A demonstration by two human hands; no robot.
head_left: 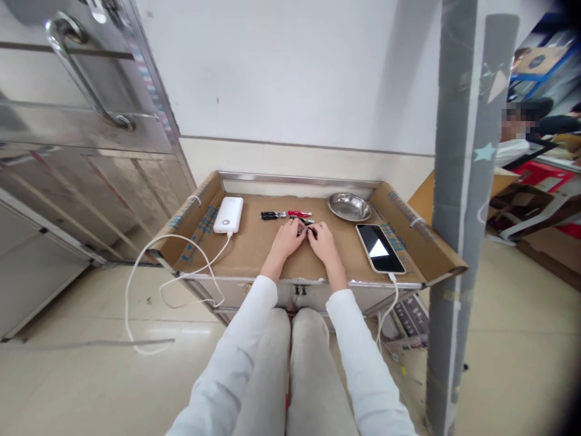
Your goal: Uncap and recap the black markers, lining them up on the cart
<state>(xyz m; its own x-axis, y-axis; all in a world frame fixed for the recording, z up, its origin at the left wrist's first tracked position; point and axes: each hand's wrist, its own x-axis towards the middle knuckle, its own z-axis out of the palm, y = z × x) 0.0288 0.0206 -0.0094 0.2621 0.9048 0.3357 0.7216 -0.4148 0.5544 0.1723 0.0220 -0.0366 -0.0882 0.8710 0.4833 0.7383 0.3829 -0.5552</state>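
My left hand (289, 237) and my right hand (322, 241) meet over the middle of the cardboard-covered table (249, 257). Both have their fingers closed around small dark pieces (301, 230) between the fingertips; what these are is too small to make out. Just beyond my fingers lie a red pen-like item (299, 213) and, to its left, black pen-like items (273, 215) with silvery parts. Another dark item shows partly behind my fingertips. A round metal dish (349, 207) stands behind and to the right of my right hand.
A white power bank (228, 214) with a cable lies at the left, a phone (380, 249) with a cable at the right. Raised cardboard flaps edge both sides. A wrapped grey pole (458, 242) stands at the right; a person (515, 145) sits beyond it.
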